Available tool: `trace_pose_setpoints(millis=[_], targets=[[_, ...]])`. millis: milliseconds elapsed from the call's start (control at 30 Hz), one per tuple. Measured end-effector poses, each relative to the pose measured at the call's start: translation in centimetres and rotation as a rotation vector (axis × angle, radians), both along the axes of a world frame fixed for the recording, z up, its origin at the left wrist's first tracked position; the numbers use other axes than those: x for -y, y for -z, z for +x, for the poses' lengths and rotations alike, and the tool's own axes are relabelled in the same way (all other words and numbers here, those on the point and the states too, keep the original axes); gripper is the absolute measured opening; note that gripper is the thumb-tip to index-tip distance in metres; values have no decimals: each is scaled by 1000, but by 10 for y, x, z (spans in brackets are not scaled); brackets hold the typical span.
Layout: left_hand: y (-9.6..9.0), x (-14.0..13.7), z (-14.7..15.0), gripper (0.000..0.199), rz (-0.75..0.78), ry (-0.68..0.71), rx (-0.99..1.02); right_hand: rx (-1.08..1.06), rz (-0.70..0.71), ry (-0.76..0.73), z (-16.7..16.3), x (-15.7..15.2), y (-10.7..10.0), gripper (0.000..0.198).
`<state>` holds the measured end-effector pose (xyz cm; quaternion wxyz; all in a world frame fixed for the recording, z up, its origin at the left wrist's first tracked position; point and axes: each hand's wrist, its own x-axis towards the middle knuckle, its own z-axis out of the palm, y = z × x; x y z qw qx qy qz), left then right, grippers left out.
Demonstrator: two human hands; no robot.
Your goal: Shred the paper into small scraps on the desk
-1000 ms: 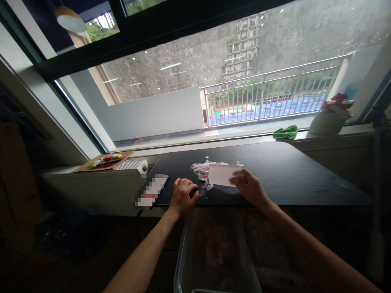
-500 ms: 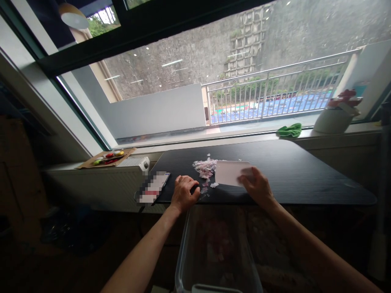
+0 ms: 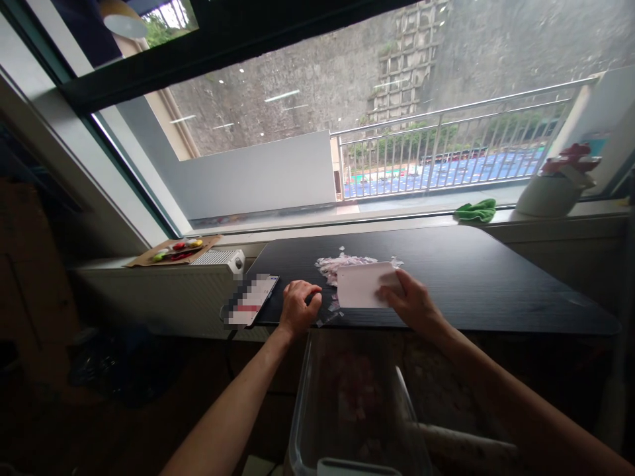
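Note:
My right hand [image 3: 411,301] grips a flat, pale pinkish-white plastic scraper [image 3: 361,284] by its right end. The scraper stands tilted at the front of a heap of white and pink scraps [image 3: 330,266], hiding part of it. At the black table's [image 3: 456,284] near edge, my left hand [image 3: 300,304] is loosely curved, with a gap between thumb and fingers and nothing visible in it. A few loose scraps [image 3: 333,304] lie between left hand and scraper. Below the edge, a clear plastic bin [image 3: 303,396] has similar scraps inside, dimly seen.
A phone [image 3: 258,297] lies at the table's left corner. Beyond it is a white radiator [image 3: 149,297] bearing cardboard with small coloured items [image 3: 181,250]. On the windowsill are a green cloth [image 3: 476,210] and a pale container with a red top [image 3: 555,188].
My right hand has shifted the scraper left and slightly toward me, over the front of the heap. My left hand has stayed near the same spot. The view has tilted slightly.

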<state>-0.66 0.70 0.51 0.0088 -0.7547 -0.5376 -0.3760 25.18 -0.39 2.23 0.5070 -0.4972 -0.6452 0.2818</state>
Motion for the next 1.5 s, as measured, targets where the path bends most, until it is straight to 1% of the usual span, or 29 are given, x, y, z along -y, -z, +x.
trace_pose_setpoints(millis=[133, 200, 300, 400, 567, 667, 767, 900, 1067, 1133, 1233, 1267, 1400, 1500], targets=[[0, -2, -2, 21, -3, -7, 67, 30, -52, 36, 2, 6, -2, 23], [-1, -1, -1, 21, -3, -10, 86, 21, -83, 27, 2, 11, -2, 22], [-1, 0, 0, 21, -3, -11, 100, -43, -131, -66, -3, 16, 0, 22], [-3, 0, 1, 21, -5, -19, 113, -110, -138, -143, -15, 12, 2, 24], [-5, 0, -1, 26, -30, -40, 190, -88, -110, -210, -35, 1, 3, 22], [-5, -1, -2, 29, -44, -45, 265, -49, -138, -225, -33, 2, 0, 20], [-5, -1, -2, 28, -52, -46, 319, -34, -185, -232, -20, 4, -3, 21], [-3, -3, -2, 27, -43, -42, 338, -92, -195, -196, -7, 5, -7, 25], [-1, -4, -3, 27, -28, -32, 333, -94, -224, -190, -6, 1, -5, 28], [-1, -4, -3, 27, -24, -23, 325, -91, -200, -138, -5, -2, -5, 28], [0, -4, -3, 26, -22, -16, 316, -35, -141, -19, -6, -7, -6, 27], [0, -4, -3, 26, -20, -16, 317, -5, -135, -11, -6, -8, -8, 26], [0, -4, -3, 26, -6, -13, 313, 45, -171, -79, -7, -8, -12, 25], [0, -3, -3, 25, -3, -5, 302, 45, -161, -8, -5, -9, -12, 25]])
